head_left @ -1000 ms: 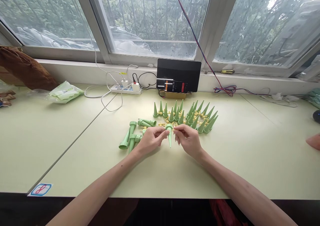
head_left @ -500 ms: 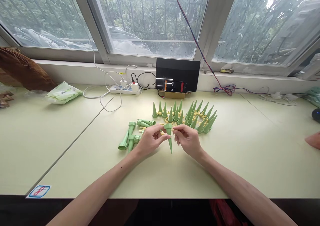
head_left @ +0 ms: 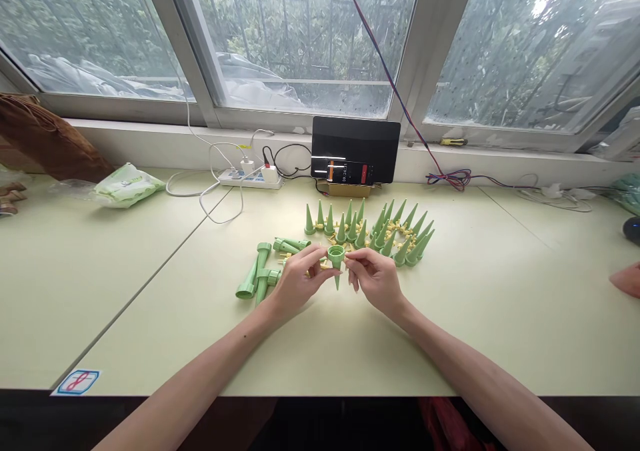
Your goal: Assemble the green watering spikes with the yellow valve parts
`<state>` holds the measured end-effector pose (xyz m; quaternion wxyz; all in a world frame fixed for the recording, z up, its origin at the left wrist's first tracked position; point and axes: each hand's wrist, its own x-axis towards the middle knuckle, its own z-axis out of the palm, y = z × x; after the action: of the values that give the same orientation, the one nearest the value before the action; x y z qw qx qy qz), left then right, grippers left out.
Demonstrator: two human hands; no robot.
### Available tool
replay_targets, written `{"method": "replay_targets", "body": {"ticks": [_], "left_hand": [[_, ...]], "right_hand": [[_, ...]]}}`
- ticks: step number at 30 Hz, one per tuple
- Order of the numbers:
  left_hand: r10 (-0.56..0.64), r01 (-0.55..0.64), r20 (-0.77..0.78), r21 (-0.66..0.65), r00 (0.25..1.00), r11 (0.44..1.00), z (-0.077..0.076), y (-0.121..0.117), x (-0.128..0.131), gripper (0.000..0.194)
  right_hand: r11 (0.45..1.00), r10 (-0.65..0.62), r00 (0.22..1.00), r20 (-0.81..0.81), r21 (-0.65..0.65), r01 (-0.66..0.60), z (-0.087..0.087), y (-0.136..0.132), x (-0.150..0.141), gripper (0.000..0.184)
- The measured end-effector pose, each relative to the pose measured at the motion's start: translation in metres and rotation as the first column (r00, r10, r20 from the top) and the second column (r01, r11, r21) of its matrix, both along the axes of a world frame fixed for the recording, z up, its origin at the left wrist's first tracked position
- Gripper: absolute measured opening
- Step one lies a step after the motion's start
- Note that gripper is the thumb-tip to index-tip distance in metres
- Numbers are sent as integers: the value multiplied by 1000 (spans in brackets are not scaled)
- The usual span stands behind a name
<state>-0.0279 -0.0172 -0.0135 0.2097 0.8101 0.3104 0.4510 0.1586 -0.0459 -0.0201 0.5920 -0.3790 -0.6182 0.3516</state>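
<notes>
Between my hands is a green plastic watering spike [head_left: 336, 254], its round open top tipped toward me and its point downward. My left hand [head_left: 301, 279] is closed, with fingers and thumb gripping the spike's left side. My right hand [head_left: 376, 279] pinches at the right side of the collar, where a small yellow valve is mostly hidden by the fingertips. Left of my hands several loose green spikes [head_left: 263, 264] lie on their sides. Behind them, several more spikes [head_left: 361, 234] stand points up, with yellow valves [head_left: 406, 234] at their bases.
A black tablet [head_left: 356, 146] leans at the back with a phone [head_left: 349, 172] before it. A power strip [head_left: 255, 179] with cables lies left of it. A green-white packet [head_left: 129, 186] rests far left. Another person's hand [head_left: 626, 280] shows at the right edge.
The held spike has tilted, so its open top now faces me and its point looks shorter. Both hands stay in nearly the same place.
</notes>
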Motion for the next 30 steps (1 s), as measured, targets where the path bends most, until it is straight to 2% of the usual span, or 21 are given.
{"method": "replay_targets", "body": {"ticks": [4, 13, 16, 20, 23, 27, 30], "left_hand": [[0, 0, 2, 80, 1000, 997, 0, 1, 0, 18], [-9, 1, 46, 158, 999, 987, -3, 4, -3, 26], [2, -9, 50, 141, 999, 990, -3, 5, -2, 25], [34, -34, 57, 3, 998, 999, 2, 3, 3, 25], [42, -21, 109, -189, 993, 982, 7, 1, 4, 33], [47, 58, 208, -471, 977, 880, 14, 0, 3, 30], [-36, 171, 232, -597, 972, 784, 16, 2, 2, 50]], "right_hand": [[1000, 9, 1000, -4, -12, -9, 1, -1, 0, 19], [999, 36, 999, -21, -19, -36, 0, -2, -2, 15], [999, 39, 999, -19, -12, -40, 1, -1, -2, 16], [1000, 27, 1000, -13, 13, -26, 1, -1, -2, 12], [999, -7, 1000, -4, 46, 8, 2, -1, -2, 9], [995, -44, 999, 4, 90, 43, 2, -1, -1, 6], [994, -29, 999, 29, 110, 25, 1, -1, -1, 6]]}}
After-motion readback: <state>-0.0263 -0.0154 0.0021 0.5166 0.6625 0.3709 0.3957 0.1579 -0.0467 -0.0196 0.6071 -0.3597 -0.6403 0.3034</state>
